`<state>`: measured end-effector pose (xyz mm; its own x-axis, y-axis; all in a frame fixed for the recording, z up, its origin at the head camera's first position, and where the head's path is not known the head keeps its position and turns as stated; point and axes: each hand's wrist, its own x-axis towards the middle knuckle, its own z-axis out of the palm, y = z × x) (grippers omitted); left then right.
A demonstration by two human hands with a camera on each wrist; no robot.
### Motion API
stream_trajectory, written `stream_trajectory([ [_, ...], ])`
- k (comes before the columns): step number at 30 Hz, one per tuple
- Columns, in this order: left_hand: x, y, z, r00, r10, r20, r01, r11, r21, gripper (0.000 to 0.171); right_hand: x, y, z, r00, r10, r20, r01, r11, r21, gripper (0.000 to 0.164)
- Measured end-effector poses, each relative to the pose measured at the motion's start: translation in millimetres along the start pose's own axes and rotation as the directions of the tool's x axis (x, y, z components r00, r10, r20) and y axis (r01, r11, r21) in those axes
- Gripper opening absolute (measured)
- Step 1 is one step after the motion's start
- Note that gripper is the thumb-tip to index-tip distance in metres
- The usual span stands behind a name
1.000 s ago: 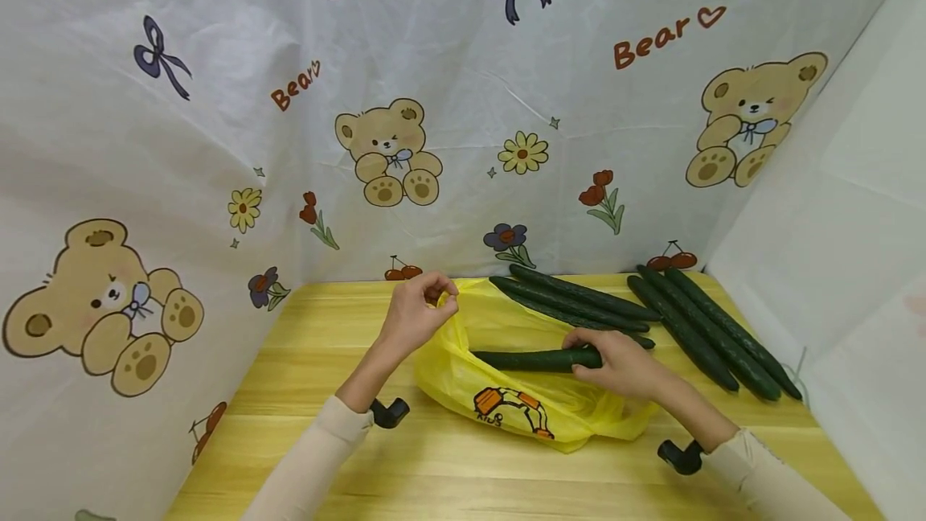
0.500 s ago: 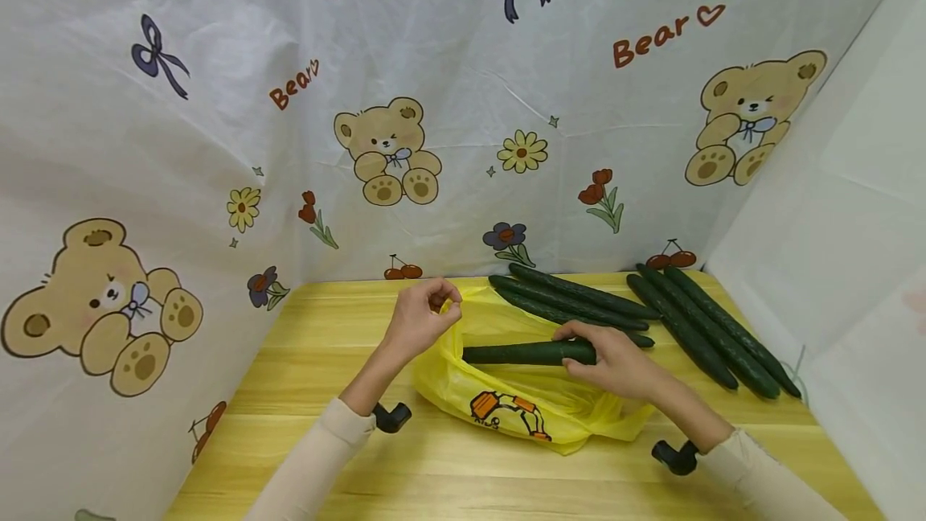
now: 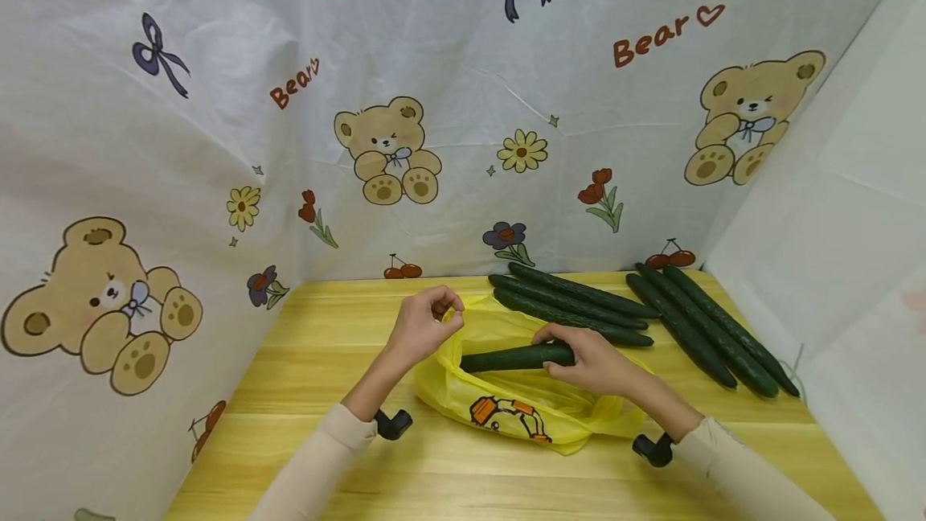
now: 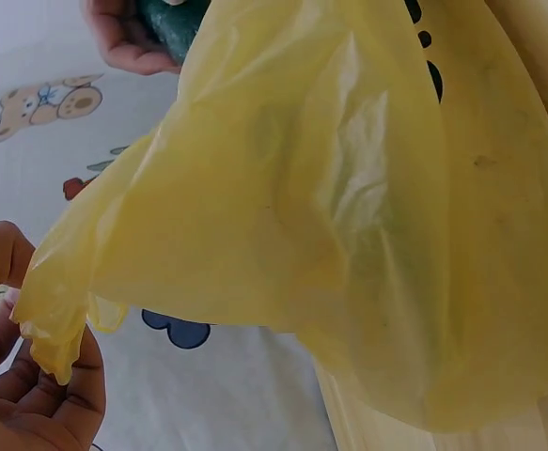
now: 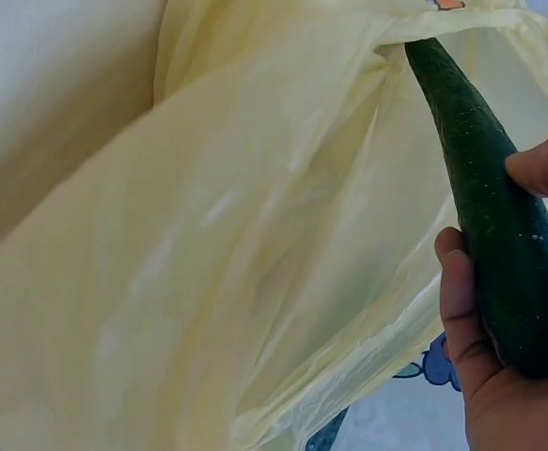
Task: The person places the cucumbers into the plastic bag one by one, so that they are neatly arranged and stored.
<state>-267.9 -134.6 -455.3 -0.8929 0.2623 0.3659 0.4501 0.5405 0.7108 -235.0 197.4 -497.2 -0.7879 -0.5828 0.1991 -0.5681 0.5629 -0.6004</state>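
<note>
A yellow plastic bag [image 3: 499, 418] with an orange excavator print lies on the table, its mouth spread. My left hand [image 3: 425, 324] pinches the bag's upper left edge and holds it raised; the left wrist view shows the gathered plastic between thumb and fingers. With my right hand [image 3: 595, 360] I grip a dark green cucumber [image 3: 506, 358] near its right end. The cucumber lies nearly level across the bag's opening, its far left tip tucked behind the bag's rim. In the right wrist view the thumb and curled fingers hold the cucumber [image 5: 499, 216] from both sides.
Behind the bag, several cucumbers [image 3: 579, 296] lie side by side, slanting down to the right. Another group of cucumbers [image 3: 712, 332] rests at the table's right. A white cloth wall [image 3: 448, 239] with bear prints rises along the wooden table's [image 3: 325, 344] back edge.
My right hand has moved left with the cucumber, carrying it further across the bag's opening. My left hand has lowered slightly, still pinching the bag's edge.
</note>
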Motion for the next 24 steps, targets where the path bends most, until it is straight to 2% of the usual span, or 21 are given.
stream_trajectory([
  [5,-1.4,1.1,0.3,1.0,-0.002,0.012,0.002,1.0,-0.001,0.005,-1.2,1.7,2.7,1.0,-0.01,0.011,0.011,0.988,-0.155,0.039],
  [8,-1.0,1.4,-0.1,1.0,0.004,0.011,-0.004,1.0,0.002,0.005,-1.8,1.1,3.8,1.0,-0.007,0.007,0.008,0.978,-0.207,0.04],
  [11,-1.0,0.8,0.1,1.0,0.007,0.006,-0.007,1.0,0.003,0.006,-1.9,-0.1,4.3,0.999,-0.036,-0.029,0.027,0.967,-0.252,0.037],
  [14,-1.2,-0.1,0.6,1.0,0.008,0.002,-0.008,1.0,-0.003,0.006,-1.8,-0.9,3.9,0.992,-0.072,-0.1,0.039,0.955,-0.295,0.033],
  [18,-1.8,-1.1,1.4,1.0,0.01,-0.004,-0.01,1.0,-0.01,0.005,-2.3,0.6,2.2,0.982,-0.067,-0.174,0.007,0.947,-0.322,0.031],
  [24,-3.7,-1.7,1.5,1.0,0.022,-0.014,-0.022,1.0,-0.008,0.005,-6.2,4.0,-3.6,0.981,-0.007,-0.193,-0.053,0.952,-0.302,0.03],
])
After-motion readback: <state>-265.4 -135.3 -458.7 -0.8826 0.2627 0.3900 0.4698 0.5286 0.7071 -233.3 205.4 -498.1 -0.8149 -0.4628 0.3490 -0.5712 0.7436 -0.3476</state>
